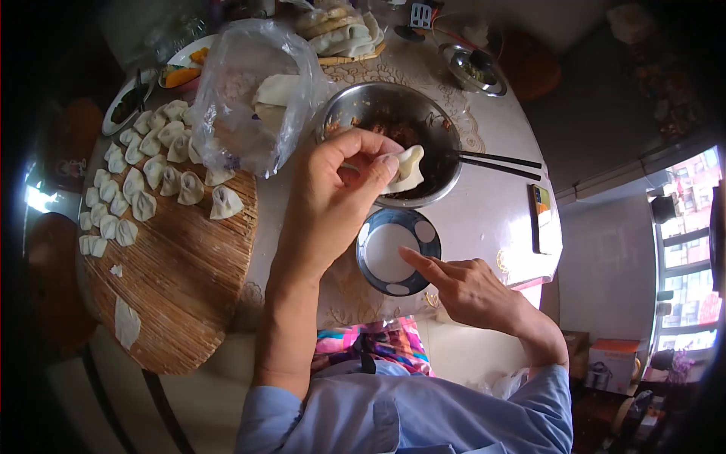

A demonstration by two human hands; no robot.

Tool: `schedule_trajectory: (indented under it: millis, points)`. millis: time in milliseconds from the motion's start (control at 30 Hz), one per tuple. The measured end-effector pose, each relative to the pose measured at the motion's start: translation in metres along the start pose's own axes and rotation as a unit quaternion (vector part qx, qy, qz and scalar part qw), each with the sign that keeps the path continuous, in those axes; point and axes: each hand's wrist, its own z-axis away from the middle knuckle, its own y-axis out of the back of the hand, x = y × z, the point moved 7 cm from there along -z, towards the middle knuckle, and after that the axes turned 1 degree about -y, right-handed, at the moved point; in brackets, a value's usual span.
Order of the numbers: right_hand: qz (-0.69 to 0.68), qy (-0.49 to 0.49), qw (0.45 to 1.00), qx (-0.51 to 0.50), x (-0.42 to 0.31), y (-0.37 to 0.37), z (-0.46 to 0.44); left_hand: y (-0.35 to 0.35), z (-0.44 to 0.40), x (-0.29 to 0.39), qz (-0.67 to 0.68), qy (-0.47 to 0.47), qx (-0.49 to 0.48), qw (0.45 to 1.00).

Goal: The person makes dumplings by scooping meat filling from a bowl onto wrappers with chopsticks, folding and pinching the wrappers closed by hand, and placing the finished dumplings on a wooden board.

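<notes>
Pinched between the thumb and fingers of my left hand is a partly folded wonton, raised in front of the steel mixing bowl. Brown filling lies in that bowl, and a pair of black chopsticks rests over its right rim. My right hand holds nothing; its index finger points out over a small blue-rimmed dish, the other fingers curled. The dish's pale inside could be liquid; I cannot tell. Several folded wontons stand in rows on a round slatted board at the left.
A clear plastic bag with wrapper sheets lies beyond the board. Farther back are a stack of flat breads and plates of food. A phone sits near the table's right edge; a lidded steel bowl stands back right.
</notes>
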Motion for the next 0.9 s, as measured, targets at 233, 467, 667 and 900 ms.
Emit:
schedule_trajectory:
  millis: [233,467,667,900]
  points:
    - [-0.177,-0.086,0.949,0.246,0.005,0.085,-0.001,-0.009,0.002,0.004,-0.047,-0.057,-0.028,0.997]
    - [-0.281,-0.041,0.886,0.368,0.024,0.088,-0.037,-0.021,0.002,0.008,-0.098,-0.072,-0.076,0.99]
    - [-0.371,-0.057,0.851,0.368,0.038,0.074,-0.042,-0.021,0.002,-0.007,0.002,0.033,-0.058,0.998]
    - [-0.51,0.084,0.776,0.361,0.043,0.071,-0.049,-0.025,0.002,-0.013,0.077,0.089,-0.059,0.991]
